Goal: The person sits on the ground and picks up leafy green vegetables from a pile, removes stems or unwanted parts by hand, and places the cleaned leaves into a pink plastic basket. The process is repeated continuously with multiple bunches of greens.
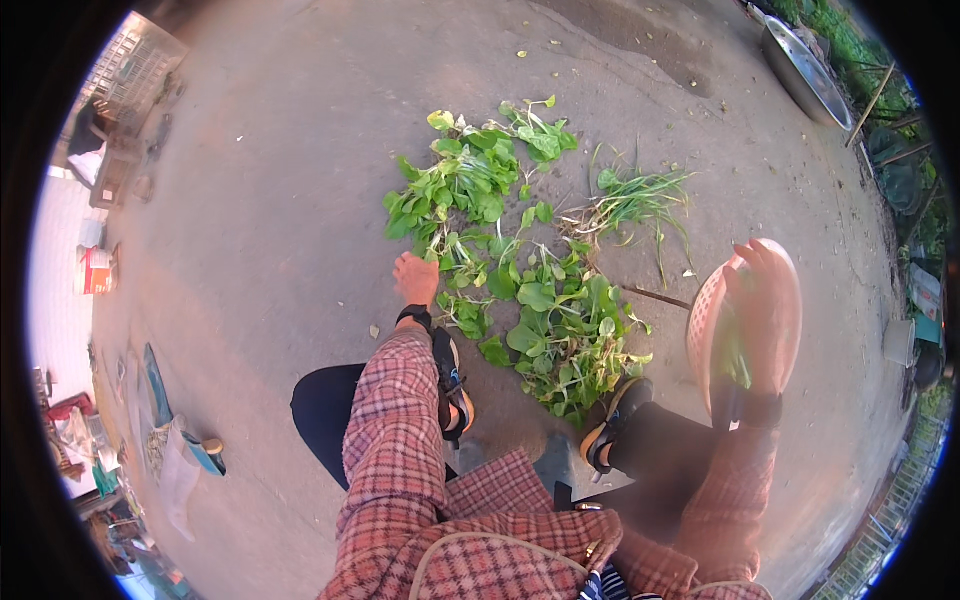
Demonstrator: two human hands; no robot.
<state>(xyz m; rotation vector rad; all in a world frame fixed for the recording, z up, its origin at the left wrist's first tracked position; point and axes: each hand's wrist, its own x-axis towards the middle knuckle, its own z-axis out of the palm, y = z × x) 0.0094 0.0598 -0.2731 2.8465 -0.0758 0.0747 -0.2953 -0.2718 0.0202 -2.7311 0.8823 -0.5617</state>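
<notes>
Piles of uprooted leafy greens (480, 176) lie on the ground between and beyond my feet, with a nearer heap of greens (559, 315) by my right shoe. My left hand (417, 279) touches the left edge of the greens; its fingertips are partly hidden by leaves. At the right my right hand (757, 322), blurred, is over a pink plastic colander (784, 300) with some green leaves visible in it. Whether it grips anything is unclear. A bunch of thin grass-like green stalks with roots (637, 199) lies between the piles and the colander.
A thin stick (656, 297) reaches from the greens toward the colander. At the upper right stands a large metal basin (806, 71). A plastic crate (135, 71) is at the upper left. A bucket (97, 271) and a blue-handled item (157, 386) are at the left.
</notes>
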